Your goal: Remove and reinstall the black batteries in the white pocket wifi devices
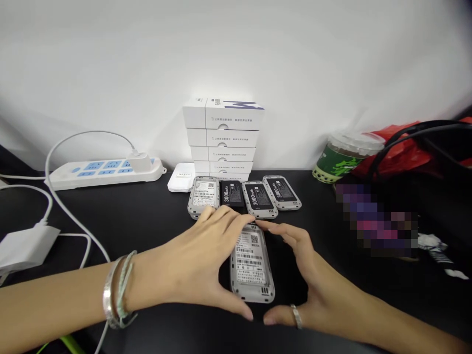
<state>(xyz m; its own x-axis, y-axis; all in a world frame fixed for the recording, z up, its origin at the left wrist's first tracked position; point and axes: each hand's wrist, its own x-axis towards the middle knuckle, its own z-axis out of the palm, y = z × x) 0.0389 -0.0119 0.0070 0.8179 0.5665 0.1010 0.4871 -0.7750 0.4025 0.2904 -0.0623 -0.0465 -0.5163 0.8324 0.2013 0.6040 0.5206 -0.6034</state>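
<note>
A grey rounded device casing (pixel 251 260), its open back showing a white label with barcodes, lies on the black table between my hands. My left hand (pixel 195 255) arches over the casing's left side, fingertips by its far edge and thumb just past its near edge. On the other side, my right hand (pixel 306 275) curves with fingers and thumb apart; its fingertips are near the far right corner. Beyond the hands sit a similar casing (pixel 204 192) with a label, a black 3000mAh battery (pixel 232 193), and two casings with batteries in them (pixel 260 199) (pixel 282 192).
White boxes (pixel 223 137) are stacked against the wall, with small white covers (pixel 181 178) at their left. A power strip (pixel 103 172), a white adapter (pixel 27 246) and cables occupy the left. At right are a drink cup (pixel 339 160), a red bag (pixel 400 147) and black cables.
</note>
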